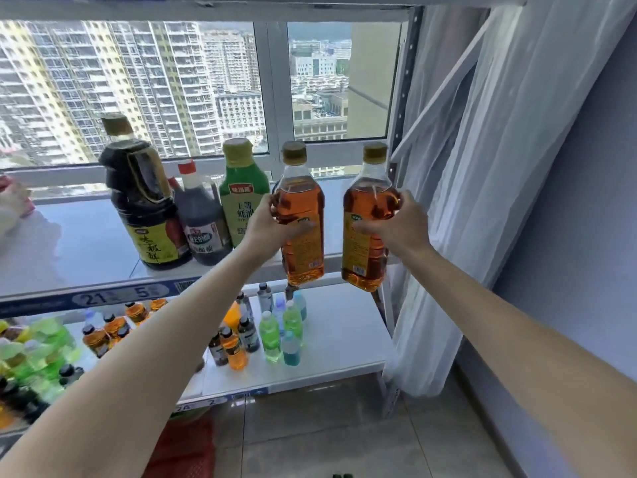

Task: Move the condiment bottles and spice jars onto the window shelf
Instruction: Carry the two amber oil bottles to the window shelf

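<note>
The lower shelf [344, 336] below the window shelf [86, 243] is partly covered by both forearms, and the small drink bottles [272, 336] on it blur toward the frame's left edge. Label text on every bottle is too soft to read. A pale, blurred shape at the far left of the window shelf cannot be identified.

Two matching amber bottles are held up in front of the window shelf's right end, off its surface. Each stands nearly upright, long axis vertical, gold cap on top, base hanging below the shelf's front lip. The left amber bottle [303, 215] is wrapped at mid-body by the left hand [272, 224], thumb across its yellow label. The right amber bottle [368, 219] is gripped by the right hand [400, 222], fingers curled round its shoulder. The two bottles are near each other but apart.

Both are clear plastic with reddish-amber liquid and yellow labels bearing a barcode near the base.

On the window shelf, left of the held pair, stand a large dark soy bottle [144, 201], a smaller dark bottle [203, 219] with a red-and-white cap, and a green bottle [241, 194], clustered together.
</note>
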